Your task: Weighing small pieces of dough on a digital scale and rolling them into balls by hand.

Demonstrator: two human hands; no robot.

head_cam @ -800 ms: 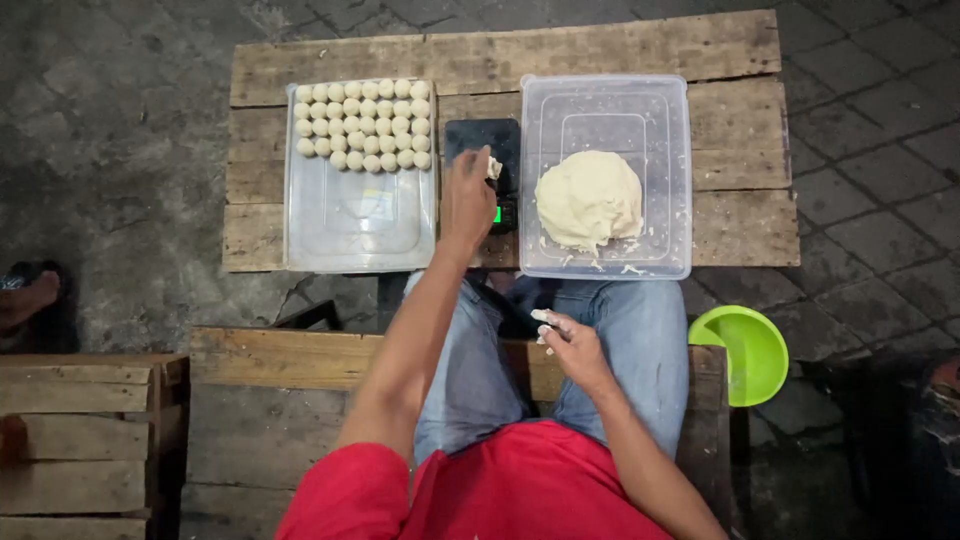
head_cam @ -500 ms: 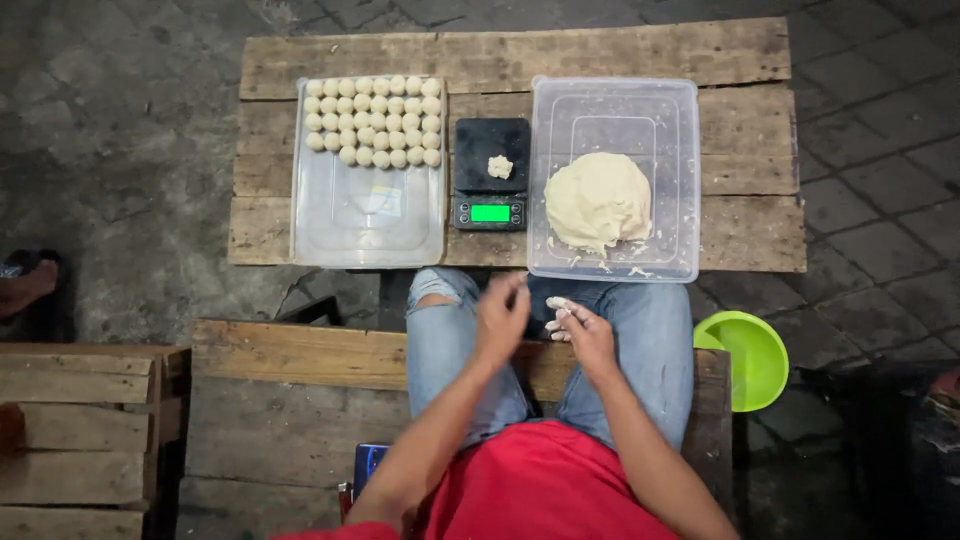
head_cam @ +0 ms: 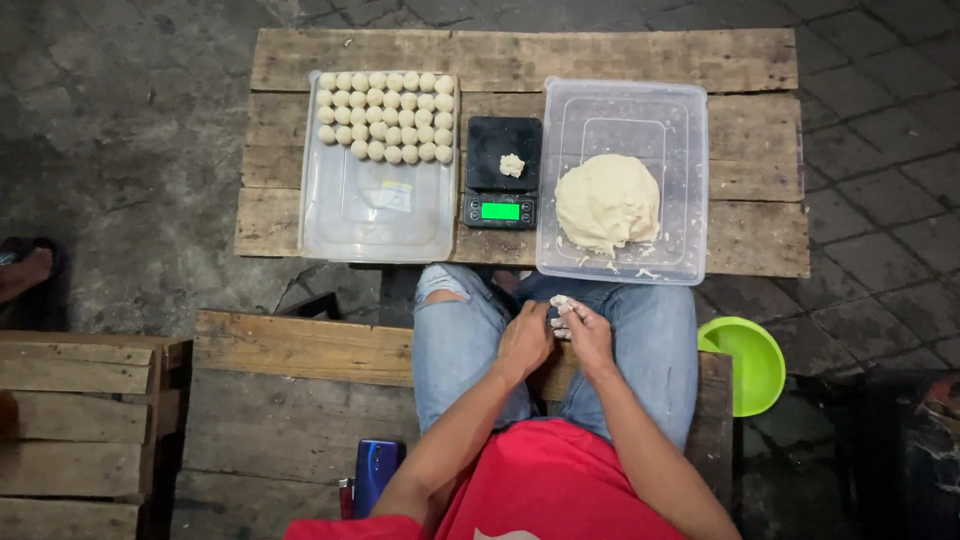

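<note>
I sit on a wooden bench (head_cam: 290,350) with both hands together over my lap. My right hand (head_cam: 588,335) holds a small dough piece (head_cam: 560,303), which shows white at its fingertips. My left hand (head_cam: 524,342) curls against it from the left, fingers closed. On the low plank table (head_cam: 520,55) in front, a black scale (head_cam: 498,190) with a lit green display carries a small lump of dough (head_cam: 512,165). A clear tub (head_cam: 690,180) to its right holds a large dough mass (head_cam: 607,203). Another clear tub (head_cam: 370,215) on the left holds rows of several dough balls (head_cam: 385,115).
A green plastic bowl (head_cam: 745,365) sits on the bench end by my right thigh. A blue phone (head_cam: 375,470) lies on the bench by my left hip. A wooden crate (head_cam: 70,420) stands at the left, and another person's foot (head_cam: 20,270) shows at the left edge.
My left hand left a small dough lump on the scale and drew back to my lap. It now meets my right hand, which stayed there with its piece.
</note>
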